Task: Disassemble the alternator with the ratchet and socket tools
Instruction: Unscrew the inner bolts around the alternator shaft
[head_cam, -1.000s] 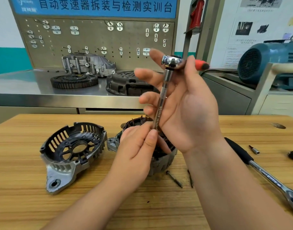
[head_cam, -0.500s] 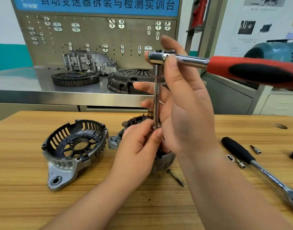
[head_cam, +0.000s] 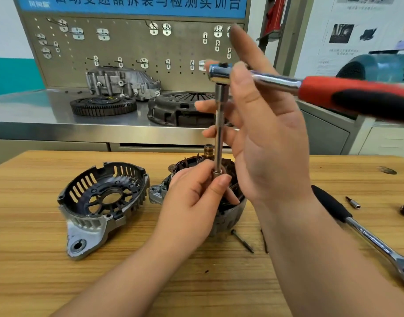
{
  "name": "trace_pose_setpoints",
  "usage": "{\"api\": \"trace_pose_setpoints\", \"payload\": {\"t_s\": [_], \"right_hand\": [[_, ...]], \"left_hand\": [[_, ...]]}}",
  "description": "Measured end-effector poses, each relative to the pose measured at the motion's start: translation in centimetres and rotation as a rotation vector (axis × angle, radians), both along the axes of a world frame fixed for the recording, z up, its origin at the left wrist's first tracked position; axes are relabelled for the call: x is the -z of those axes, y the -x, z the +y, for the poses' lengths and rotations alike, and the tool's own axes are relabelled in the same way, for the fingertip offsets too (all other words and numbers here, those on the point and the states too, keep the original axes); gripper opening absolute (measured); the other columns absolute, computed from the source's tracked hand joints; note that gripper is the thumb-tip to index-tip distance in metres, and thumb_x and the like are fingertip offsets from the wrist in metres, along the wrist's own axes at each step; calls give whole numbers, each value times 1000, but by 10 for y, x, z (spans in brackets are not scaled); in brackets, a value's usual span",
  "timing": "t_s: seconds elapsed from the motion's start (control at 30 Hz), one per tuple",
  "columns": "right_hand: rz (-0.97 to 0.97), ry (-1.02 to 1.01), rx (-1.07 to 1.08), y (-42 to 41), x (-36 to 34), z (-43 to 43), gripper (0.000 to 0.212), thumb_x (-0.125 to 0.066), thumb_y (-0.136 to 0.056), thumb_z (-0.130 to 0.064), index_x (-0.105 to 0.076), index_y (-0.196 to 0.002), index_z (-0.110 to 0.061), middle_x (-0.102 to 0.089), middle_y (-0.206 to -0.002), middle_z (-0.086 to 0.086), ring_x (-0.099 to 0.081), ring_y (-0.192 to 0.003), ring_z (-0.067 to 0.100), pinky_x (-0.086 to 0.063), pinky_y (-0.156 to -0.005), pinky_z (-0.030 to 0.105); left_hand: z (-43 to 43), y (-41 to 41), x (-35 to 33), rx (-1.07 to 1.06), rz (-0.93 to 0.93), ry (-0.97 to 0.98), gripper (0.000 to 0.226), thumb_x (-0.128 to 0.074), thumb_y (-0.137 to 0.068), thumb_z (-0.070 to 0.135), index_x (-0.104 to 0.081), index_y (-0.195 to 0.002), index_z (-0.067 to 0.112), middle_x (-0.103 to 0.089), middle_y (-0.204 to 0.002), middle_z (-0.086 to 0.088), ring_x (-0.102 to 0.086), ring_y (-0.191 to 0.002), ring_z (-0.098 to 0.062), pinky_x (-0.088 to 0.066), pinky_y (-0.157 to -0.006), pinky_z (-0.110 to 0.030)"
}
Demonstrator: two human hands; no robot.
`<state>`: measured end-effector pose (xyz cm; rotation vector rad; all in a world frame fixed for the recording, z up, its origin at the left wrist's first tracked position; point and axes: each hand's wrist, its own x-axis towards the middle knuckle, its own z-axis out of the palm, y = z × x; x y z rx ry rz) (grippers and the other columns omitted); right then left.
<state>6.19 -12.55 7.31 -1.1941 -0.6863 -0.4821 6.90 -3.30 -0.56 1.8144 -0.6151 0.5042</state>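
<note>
A ratchet (head_cam: 221,73) with a red and black handle (head_cam: 356,99) points right, level with the pegboard. Its long chrome extension bar (head_cam: 219,129) hangs straight down over the open alternator body (head_cam: 226,213) on the wooden table (head_cam: 36,282). My right hand (head_cam: 265,138) holds the ratchet head with thumb and fingers, index finger raised. My left hand (head_cam: 196,202) pinches the lower end of the bar, covering much of the alternator. The copper-coloured shaft end (head_cam: 208,150) shows behind the bar. The removed end cover (head_cam: 100,202) lies to the left.
A second ratchet with a black handle (head_cam: 356,229) lies at the right, a small bit (head_cam: 353,202) beyond it. Two long bolts (head_cam: 242,240) lie in front of the alternator. On the steel bench behind sit a flywheel (head_cam: 102,105), a clutch cover (head_cam: 180,108) and a gearbox housing (head_cam: 121,82).
The ratchet handle swung from pointing away to pointing right, and the extension bar went from tilted to upright. My left hand kept its pinch on the bar's lower end.
</note>
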Motion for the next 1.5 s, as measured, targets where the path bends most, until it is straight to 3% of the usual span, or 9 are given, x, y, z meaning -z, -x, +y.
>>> {"api": "trace_pose_setpoints", "payload": {"t_s": [0.17, 0.37, 0.6, 0.73, 0.87, 1.03, 1.17, 1.33, 1.5], "right_hand": [[49, -38, -64, 2, 0, 2, 32, -44, -95, -32, -56, -125, -30, -63, -126, 5, -68, -79, 16, -53, -60, 25], [308, -117, -339, -5, -1, -7, 53, -17, -102, -51, -53, -128, -22, -73, -93, 3, -67, -67, 19, -49, -58, 25], [108, -98, -80, 0, 1, 1, 28, -43, -96, -36, -60, -117, -28, -69, -102, 4, -67, -73, 16, -50, -56, 23], [-26, -79, 7, 4, -1, 4, 44, -48, -95, -21, -48, -139, -15, -65, -112, -1, -63, -85, 17, -50, -58, 22], [50, -95, -65, 2, 1, 3, 42, -36, -100, -30, -47, -139, -19, -66, -121, 1, -68, -81, 19, -53, -59, 25], [264, -146, -276, -3, 2, -3, 52, -18, -104, -45, -52, -130, -17, -73, -103, -1, -69, -68, 18, -50, -54, 23], [251, -203, -254, -3, 3, 0, 44, -26, -103, -44, -55, -126, -20, -71, -101, -2, -68, -70, 17, -49, -51, 21], [34, -145, -13, 2, 4, 6, 28, -49, -94, -25, -59, -120, -28, -68, -105, -9, -65, -84, 16, -50, -58, 22], [45, -195, -79, 2, 3, 6, 26, -43, -97, -27, -56, -120, -30, -64, -120, -5, -68, -83, 18, -52, -60, 23]], "left_hand": [[0, 1, 0, 9, -20, 17, 20, -42, -92, 33, -60, -88, 24, -66, -80, 27, -57, -86, 4, -43, -87, -40], [1, 3, -1, 8, -99, -42, 26, -37, -96, 23, -53, -76, 29, -56, -75, 41, -49, -84, 18, -34, -80, -31], [0, 1, 1, -29, -54, -53, 26, -41, -91, 31, -59, -81, 16, -60, -78, 31, -51, -85, 9, -37, -83, -28], [-2, -1, 2, -44, -61, -78, 27, -40, -91, 33, -55, -75, 17, -57, -69, 35, -49, -80, 12, -33, -76, -25], [0, -1, 2, -8, -90, -65, 28, -37, -96, 30, -51, -73, 25, -55, -66, 33, -50, -75, 9, -32, -76, -31], [1, -3, 3, -24, -113, -95, 32, -37, -96, 25, -43, -67, 36, -53, -67, 33, -48, -78, 11, -32, -79, -32], [1, -4, 4, -11, -61, -122, 32, -39, -94, 27, -56, -71, 13, -61, -65, 15, -56, -79, -4, -38, -96, -43], [0, -2, 4, -39, -13, -70, 32, -40, -91, 34, -59, -76, 13, -65, -75, 13, -55, -82, -2, -41, -91, -38], [0, -4, 2, 12, -1, -43, 35, -41, -93, 35, -56, -74, 9, -62, -61, 7, -58, -74, -12, -44, -89, -52]]}}
